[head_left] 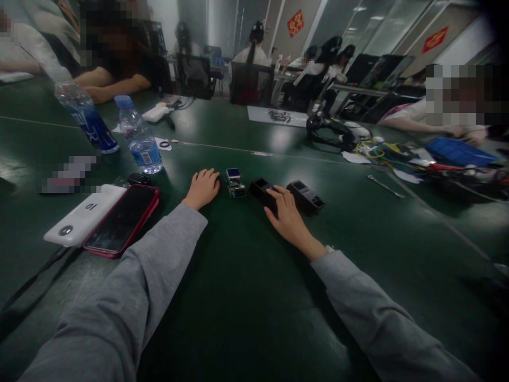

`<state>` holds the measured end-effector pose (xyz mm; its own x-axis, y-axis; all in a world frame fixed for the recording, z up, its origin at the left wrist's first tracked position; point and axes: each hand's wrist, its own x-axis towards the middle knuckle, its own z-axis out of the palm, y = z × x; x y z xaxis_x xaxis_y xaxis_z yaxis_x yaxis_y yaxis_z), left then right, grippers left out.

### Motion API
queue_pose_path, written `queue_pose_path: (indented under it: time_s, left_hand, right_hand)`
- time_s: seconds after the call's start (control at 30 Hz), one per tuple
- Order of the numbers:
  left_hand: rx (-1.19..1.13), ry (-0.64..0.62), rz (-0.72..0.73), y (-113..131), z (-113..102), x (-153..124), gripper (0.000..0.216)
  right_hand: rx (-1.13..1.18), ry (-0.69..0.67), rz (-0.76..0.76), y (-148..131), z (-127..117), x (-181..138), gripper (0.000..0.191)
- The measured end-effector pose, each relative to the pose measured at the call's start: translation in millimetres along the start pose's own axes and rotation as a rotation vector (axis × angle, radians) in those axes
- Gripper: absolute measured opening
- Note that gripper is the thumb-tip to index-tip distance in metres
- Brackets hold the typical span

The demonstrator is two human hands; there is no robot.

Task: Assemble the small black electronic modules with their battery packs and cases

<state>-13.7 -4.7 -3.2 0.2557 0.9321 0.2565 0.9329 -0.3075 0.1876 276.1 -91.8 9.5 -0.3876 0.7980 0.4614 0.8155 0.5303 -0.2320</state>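
Note:
My left hand [202, 188] lies palm down on the green tabletop, fingers loosely spread and holding nothing. Just right of its fingertips stands a small circuit board [236, 187] with a little display at its far end. A black plastic casing [259, 185] is beside the board, partly hidden under the fingers of my right hand [287, 211]. Those fingers are apart and rest on or just over the casing; contact is hard to make out. To the right of that hand lies a second black casing [306, 195] with openings in its face.
Left are a phone in a red case [123, 220], a white power bank [85, 215] and two water bottles, one small [139, 138], one larger [88, 119]. Right lie a wrench [385, 187], tangled wires [374, 148] and a blue tray [459, 152]. Other people sit around.

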Motion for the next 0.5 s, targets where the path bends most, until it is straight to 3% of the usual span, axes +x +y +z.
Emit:
queue_pose_path:
  time_s: [0.5]
  left_hand:
    - [-0.014, -0.015, -0.015, 0.6, -1.4, -0.3, 0.048]
  right_hand:
    - [-0.001, -0.022, 0.023, -2.1, -1.6, 1.3, 0.05]
